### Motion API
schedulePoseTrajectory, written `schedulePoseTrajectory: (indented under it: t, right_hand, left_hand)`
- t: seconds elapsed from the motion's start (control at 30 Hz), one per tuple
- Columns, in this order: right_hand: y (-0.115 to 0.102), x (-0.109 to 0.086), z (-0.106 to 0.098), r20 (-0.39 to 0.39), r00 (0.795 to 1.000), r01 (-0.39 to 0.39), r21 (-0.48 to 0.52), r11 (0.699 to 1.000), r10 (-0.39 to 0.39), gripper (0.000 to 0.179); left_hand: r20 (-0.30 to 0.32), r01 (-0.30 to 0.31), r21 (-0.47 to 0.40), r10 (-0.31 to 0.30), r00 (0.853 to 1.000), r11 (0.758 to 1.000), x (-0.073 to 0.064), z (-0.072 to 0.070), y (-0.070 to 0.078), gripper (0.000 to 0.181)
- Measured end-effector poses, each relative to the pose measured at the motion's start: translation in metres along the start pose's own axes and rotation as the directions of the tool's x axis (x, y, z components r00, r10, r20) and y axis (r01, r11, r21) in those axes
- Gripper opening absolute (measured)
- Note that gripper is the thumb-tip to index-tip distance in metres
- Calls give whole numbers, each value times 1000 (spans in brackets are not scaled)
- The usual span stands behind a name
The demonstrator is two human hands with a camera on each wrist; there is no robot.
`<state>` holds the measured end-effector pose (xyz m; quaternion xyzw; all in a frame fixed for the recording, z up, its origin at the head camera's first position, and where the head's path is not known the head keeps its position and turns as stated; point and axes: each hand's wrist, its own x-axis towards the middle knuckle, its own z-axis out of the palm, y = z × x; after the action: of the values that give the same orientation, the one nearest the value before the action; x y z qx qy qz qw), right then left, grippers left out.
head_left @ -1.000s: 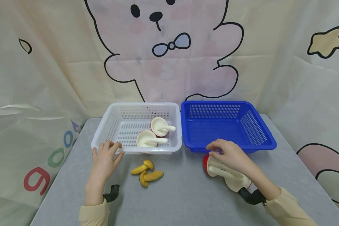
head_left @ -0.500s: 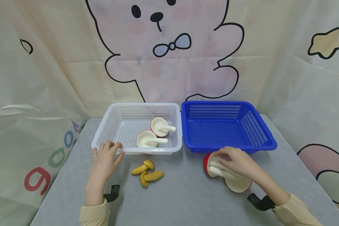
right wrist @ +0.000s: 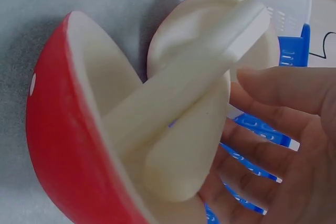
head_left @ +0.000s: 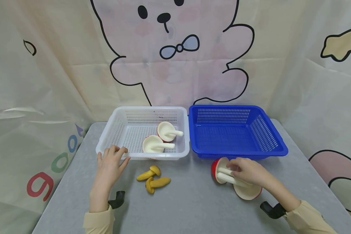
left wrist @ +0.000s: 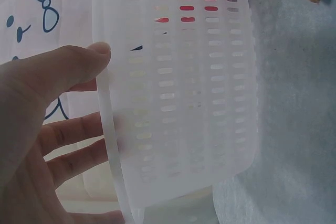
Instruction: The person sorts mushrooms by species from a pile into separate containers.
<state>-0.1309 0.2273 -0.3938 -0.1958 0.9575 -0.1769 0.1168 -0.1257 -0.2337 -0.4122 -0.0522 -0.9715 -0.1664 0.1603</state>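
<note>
We see a person's left hand (head_left: 109, 164) at the front rim of a white basket (head_left: 163, 156), gripping it near the left corner; the left wrist view shows the thumb on the outer side and the other fingers over the inner side. Across the gray tabletop (head_left: 187, 204), the right hand (head_left: 250, 170) reaches down over a pair of red-capped mushrooms, thumb and fingers set around the stems, though we cannot tell whether the grip has closed on one. Both lie just in front of a blue basket (head_left: 240, 153), cream undersides showing: one red-capped mushroom (head_left: 214, 169) is closest to the basket, and in the right wrist view the stem of the second red-capped mushroom (head_left: 248, 193) crosses the underside of its neighbor's cap. Two more mushrooms of that kind sit inside the white basket toward its right end, the rear one (head_left: 163, 129) and the front one (head_left: 149, 143) close together, stems pointing right. Between the hands, nearer the left, we find two small yellow mushrooms (head_left: 159, 182) side by side. The baskets stand next to each other at the back of the tabletop, before a curtain (head_left: 178, 73) printed with a bear in a blue bow tie. Tan sleeves (head_left: 99, 221) cover both forearms.
</note>
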Motion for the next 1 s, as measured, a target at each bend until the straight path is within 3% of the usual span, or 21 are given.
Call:
schedulePoseTrajectory:
  t: [0.43, 1.0]
  right_hand:
    - [2, 4, 5, 64, 998, 16, 24, 1000, -17, 24]
    - [-11, -5, 3, -58, 994, 89, -56, 995, -92, 29]
  left_hand:
    - [3, 9, 1, -9, 1000, 1000, 0, 0, 0, 18]
    - [-31, -5, 2, 5, 999, 1000, 0, 1, 0, 19]
